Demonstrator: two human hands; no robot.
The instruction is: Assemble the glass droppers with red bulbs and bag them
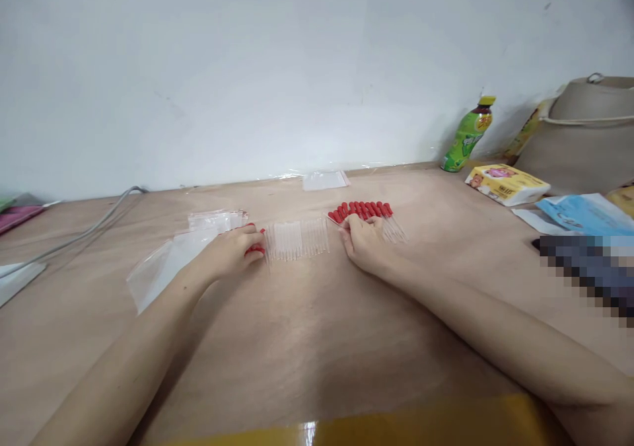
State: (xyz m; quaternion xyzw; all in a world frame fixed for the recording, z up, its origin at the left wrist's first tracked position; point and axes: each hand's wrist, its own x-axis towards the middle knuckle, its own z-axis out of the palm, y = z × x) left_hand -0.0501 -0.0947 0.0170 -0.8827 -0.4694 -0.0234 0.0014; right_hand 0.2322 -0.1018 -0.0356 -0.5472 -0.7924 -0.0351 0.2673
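Note:
A row of thin clear glass tubes (298, 238) lies side by side between my hands. My left hand (238, 248) is at the left end of the row, its fingers curled around small red rubber bulbs (255, 250). To the right, glass droppers with red bulbs (369, 208) lie in a slanted row, bulbs toward the wall. My right hand (364, 238) rests over the near left part of these droppers and hides some of them. Its fingers are pinched together on a thin dropper, whose far end points up and left.
Clear zip bags (183, 251) lie left of my left hand, and another bag (325, 180) by the wall. A grey cable (106, 218) runs at far left. On the right are a green bottle (468, 135), a yellow tissue pack (508, 185), a blue packet (587, 213) and a beige bag (584, 142).

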